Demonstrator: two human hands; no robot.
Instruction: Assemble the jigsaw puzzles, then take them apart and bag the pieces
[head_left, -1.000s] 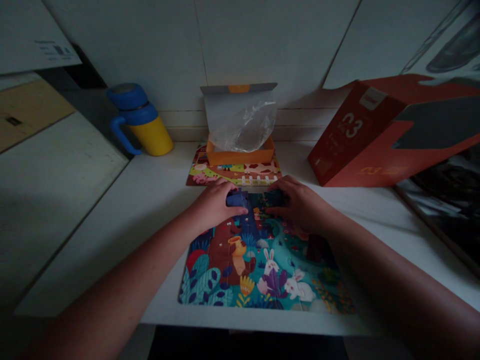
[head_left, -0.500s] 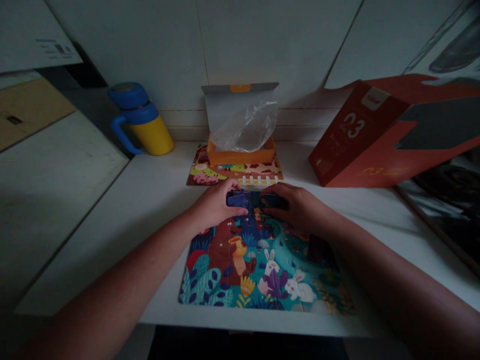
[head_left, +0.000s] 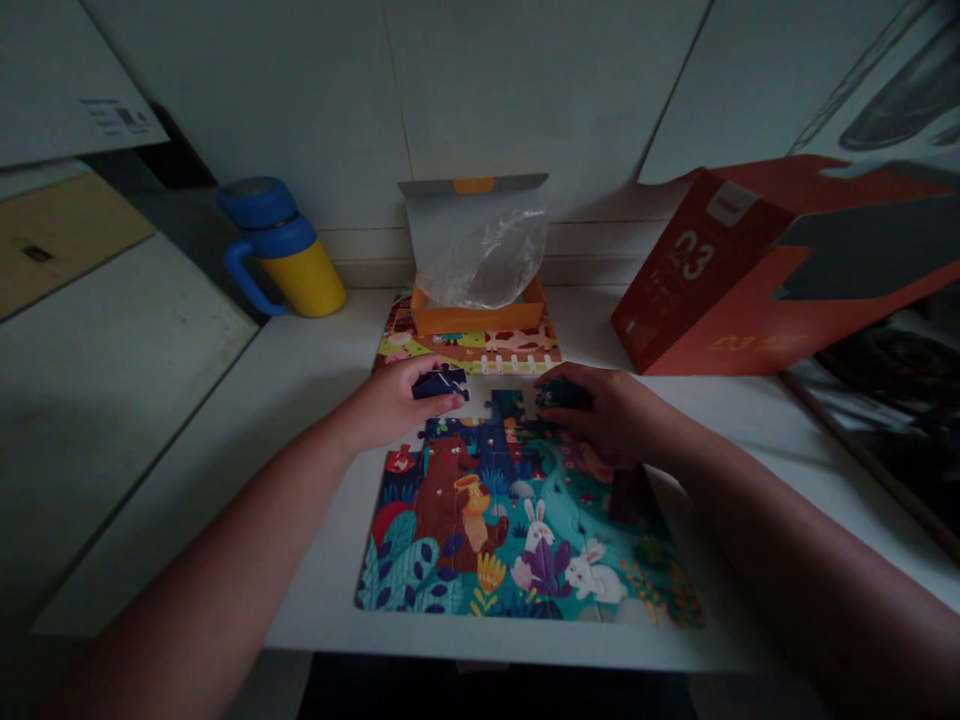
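A jigsaw puzzle (head_left: pixel 480 510) lies on the white table, showing a bear, white rabbits and plants. Its top edge is uneven, with one dark blue piece (head_left: pixel 507 403) standing up from the middle. My left hand (head_left: pixel 382 405) is closed around dark blue puzzle pieces (head_left: pixel 442 383), just beyond the puzzle's upper left. They appear stacked, and how many there are I cannot tell. At the upper right, my right hand (head_left: pixel 611 405) grips dark puzzle pieces (head_left: pixel 564 394) between thumb and fingers. That hand and its wrist cover part of the puzzle's right side.
Behind the puzzle, an open orange box (head_left: pixel 480 318) with a clear plastic bag (head_left: pixel 487 265) rests on a farm picture sheet (head_left: pixel 469 345). A blue and yellow mug-like bottle (head_left: pixel 304 270) stands back left. A large red box (head_left: pixel 720 290) stands at right.
My left hand has moved left with its pieces, away from the middle of the top edge. My right hand has shifted slightly right. The standing-up middle piece now shows between them.
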